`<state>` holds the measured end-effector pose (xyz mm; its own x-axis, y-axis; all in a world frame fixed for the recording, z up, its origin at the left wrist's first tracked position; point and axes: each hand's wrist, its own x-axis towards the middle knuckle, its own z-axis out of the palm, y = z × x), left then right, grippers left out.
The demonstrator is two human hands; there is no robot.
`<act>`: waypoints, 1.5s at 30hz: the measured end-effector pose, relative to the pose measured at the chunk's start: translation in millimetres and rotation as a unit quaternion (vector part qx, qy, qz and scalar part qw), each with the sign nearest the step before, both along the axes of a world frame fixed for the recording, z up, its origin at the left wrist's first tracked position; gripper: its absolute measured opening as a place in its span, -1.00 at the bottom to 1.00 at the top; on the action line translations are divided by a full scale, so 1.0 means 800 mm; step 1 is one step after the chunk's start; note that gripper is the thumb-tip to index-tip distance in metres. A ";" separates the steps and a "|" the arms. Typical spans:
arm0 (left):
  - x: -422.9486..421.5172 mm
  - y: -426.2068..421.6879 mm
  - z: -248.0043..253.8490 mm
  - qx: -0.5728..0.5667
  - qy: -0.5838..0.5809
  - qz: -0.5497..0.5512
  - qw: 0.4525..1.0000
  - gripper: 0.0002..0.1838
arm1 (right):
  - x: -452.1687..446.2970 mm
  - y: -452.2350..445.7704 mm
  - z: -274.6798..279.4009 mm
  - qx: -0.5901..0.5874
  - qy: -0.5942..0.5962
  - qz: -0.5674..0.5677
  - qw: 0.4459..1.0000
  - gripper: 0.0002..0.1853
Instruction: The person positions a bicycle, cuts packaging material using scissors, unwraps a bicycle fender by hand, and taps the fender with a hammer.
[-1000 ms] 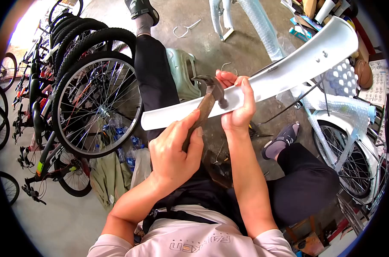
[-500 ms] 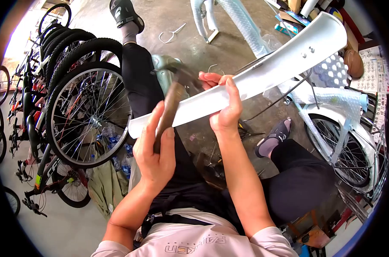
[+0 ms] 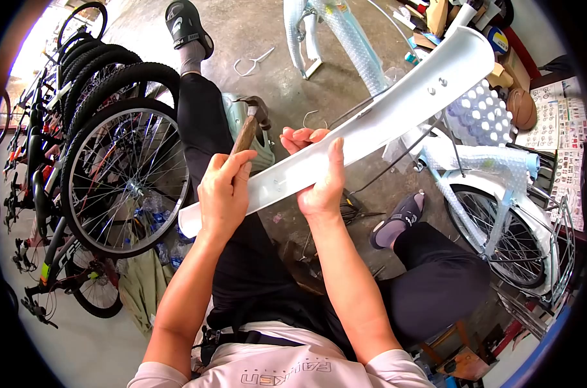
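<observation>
A long white bicycle mudguard (image 3: 371, 131) lies slantwise across the view, its hollow side up, with a few bolts near the wide upper end and thin metal stays beneath. My right hand (image 3: 322, 187) grips it near the middle, thumb on the near side and fingertips showing past the far edge. In my left hand (image 3: 223, 194), fingers closed round the wooden handle, is a hammer (image 3: 246, 132). Its dark metal head points up and away, left of the mudguard. The left hand is close against the mudguard's lower part; whether it touches is unclear.
Several bicycles with black tyres (image 3: 126, 181) stand along the left. A bubble-wrapped frame (image 3: 351, 45) is ahead, and a wrapped white bicycle (image 3: 500, 187) stands right. A light green object (image 3: 238, 116) sits behind the hammer. Tools (image 3: 355, 210) lie on the floor between my legs.
The hammer, blurred before, is now sharp, and its head has swung left, away from the mudguard. My left fingers have closed round the handle. The whole view has shifted slightly.
</observation>
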<state>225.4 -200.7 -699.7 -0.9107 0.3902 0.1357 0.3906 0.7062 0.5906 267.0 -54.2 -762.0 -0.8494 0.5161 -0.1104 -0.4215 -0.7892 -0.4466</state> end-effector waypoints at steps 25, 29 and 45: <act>0.071 -0.020 0.071 0.194 0.004 -0.002 0.981 -0.45 | 0.006 0.086 0.018 0.031 0.027 -0.075 0.996 -0.35; 0.101 -0.009 0.095 0.133 -0.008 -0.052 0.990 -0.45 | 0.003 0.082 0.017 0.064 -0.003 -0.119 0.991 -0.29; 0.075 0.072 0.068 0.173 0.022 -0.064 0.983 -0.77 | 0.006 0.080 0.010 0.048 0.031 -0.147 0.988 -0.13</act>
<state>285.3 -142.7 -645.4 -0.8470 0.4256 0.3184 0.4939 0.4089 0.7673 271.5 9.8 -753.8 -0.6656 0.7463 -0.0014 -0.6548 -0.5848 -0.4789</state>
